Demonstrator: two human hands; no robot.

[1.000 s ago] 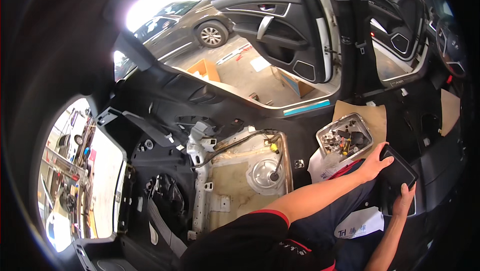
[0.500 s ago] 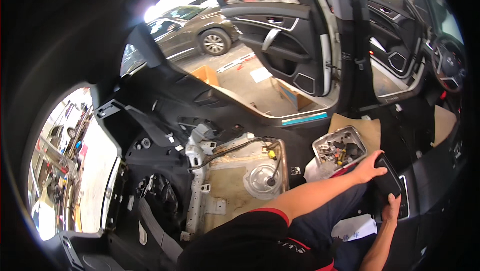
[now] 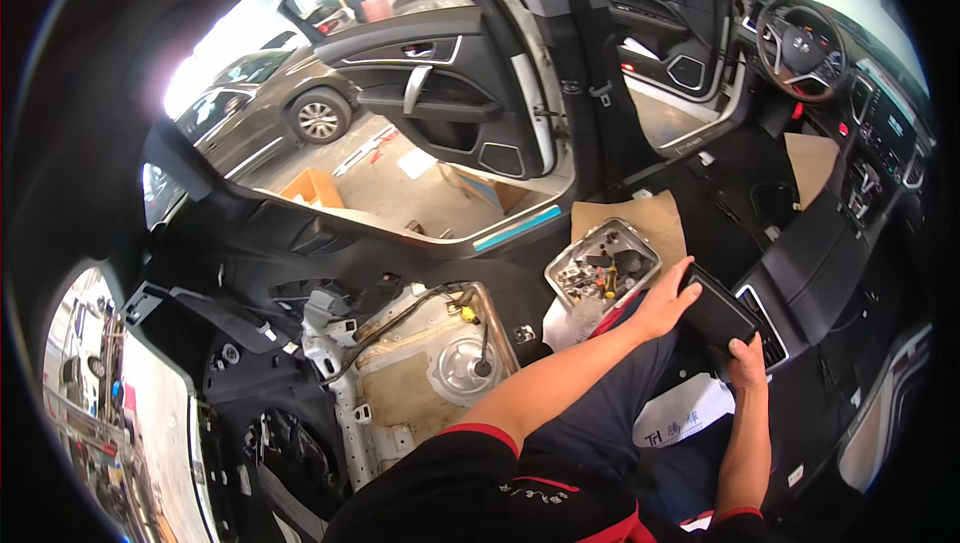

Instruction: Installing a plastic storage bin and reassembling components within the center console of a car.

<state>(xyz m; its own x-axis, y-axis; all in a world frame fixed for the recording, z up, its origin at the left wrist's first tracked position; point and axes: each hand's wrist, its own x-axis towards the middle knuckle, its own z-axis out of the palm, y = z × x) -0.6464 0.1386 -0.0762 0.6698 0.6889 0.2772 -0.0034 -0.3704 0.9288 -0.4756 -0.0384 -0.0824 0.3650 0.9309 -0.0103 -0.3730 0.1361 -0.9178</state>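
Both my hands hold a black, flat-faced rectangular panel (image 3: 718, 311) at the rear end of the centre console. My left hand (image 3: 668, 299) is closed on its far left edge, with the thumb toward the face and most fingers hidden. Gripping the near edge is my right hand (image 3: 746, 361), thumb on top and the other fingers out of sight beneath. Just beyond the panel are the console's rear air vents (image 3: 768, 328). I cannot tell whether the panel is attached to the console.
A metal tray (image 3: 553, 288) of small parts and tools sits beside my left forearm on brown paper (image 3: 655, 218). Bare floor metal with a round cover (image 3: 465, 368) lies at left. The side door (image 3: 430, 93) stands open; the steering wheel (image 3: 800, 48) is ahead.
My view has swung toward the front of the car, so the steering wheel and dashboard show more fully. Both hands keep hold of the black panel.
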